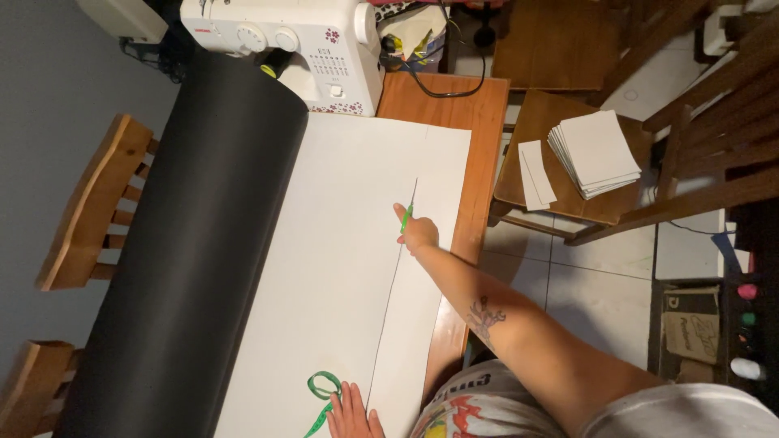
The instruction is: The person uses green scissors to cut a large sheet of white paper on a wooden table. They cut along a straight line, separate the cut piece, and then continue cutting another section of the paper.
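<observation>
A large white sheet (pixel 341 243) lies unrolled on the wooden table, coming off a black roll (pixel 203 243) on its left. My right hand (pixel 418 235) is stretched far out and grips green-handled scissors (pixel 408 212) whose blades point away along a cut line running down the sheet. Near the bottom edge, my left hand (pixel 353 415) rests flat on the sheet just left of that cut. A green measuring tape (pixel 323 389) curls beside the left hand.
A white sewing machine (pixel 292 45) stands at the table's far end with black cables beside it. A wooden chair (pixel 568 162) on the right holds stacks of cut white pieces (pixel 596 152). Two more wooden chairs (pixel 89 211) stand at the left. Tiled floor lies to the right.
</observation>
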